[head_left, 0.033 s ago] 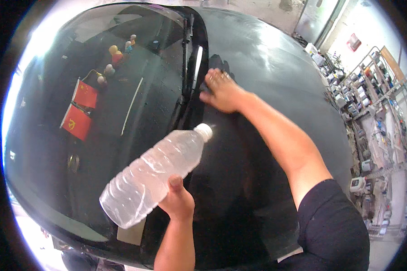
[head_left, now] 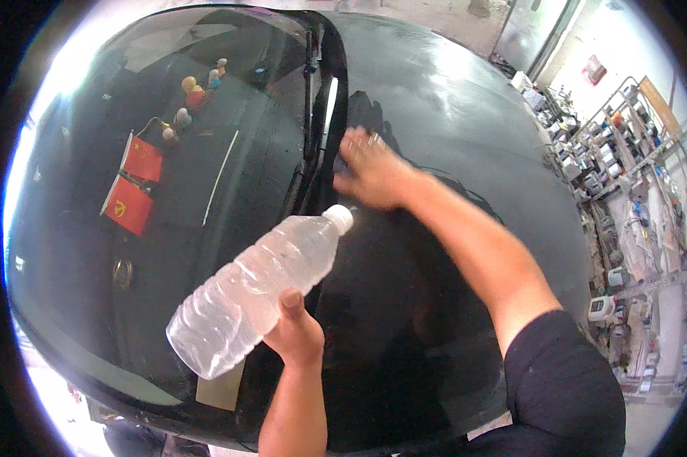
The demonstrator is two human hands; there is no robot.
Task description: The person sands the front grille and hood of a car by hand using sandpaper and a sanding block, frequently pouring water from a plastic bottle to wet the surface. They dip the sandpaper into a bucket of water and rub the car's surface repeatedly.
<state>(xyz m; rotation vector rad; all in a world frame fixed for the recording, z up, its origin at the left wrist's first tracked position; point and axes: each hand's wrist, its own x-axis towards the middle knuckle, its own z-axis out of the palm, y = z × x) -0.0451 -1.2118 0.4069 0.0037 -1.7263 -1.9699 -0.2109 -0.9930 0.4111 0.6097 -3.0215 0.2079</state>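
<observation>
Head view: the left hand [head_left: 296,331] gripped a clear plastic bottle [head_left: 256,291] near its middle, cap tilted up toward the right hand [head_left: 371,174]. The right hand pressed flat on a dark cloth [head_left: 356,142] on the black car hood [head_left: 450,107], just beside the windshield [head_left: 168,228]. Two red flags [head_left: 134,183] sat left of both hands.

My right hand [head_left: 374,171] was motion-blurred, hiding most of a dark cloth [head_left: 342,162]; dashboard figurines [head_left: 195,91] looked too small to identify.

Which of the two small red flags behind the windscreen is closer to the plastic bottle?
The lower red flag: it lies nearer the clear bottle than the upper flag.
</observation>
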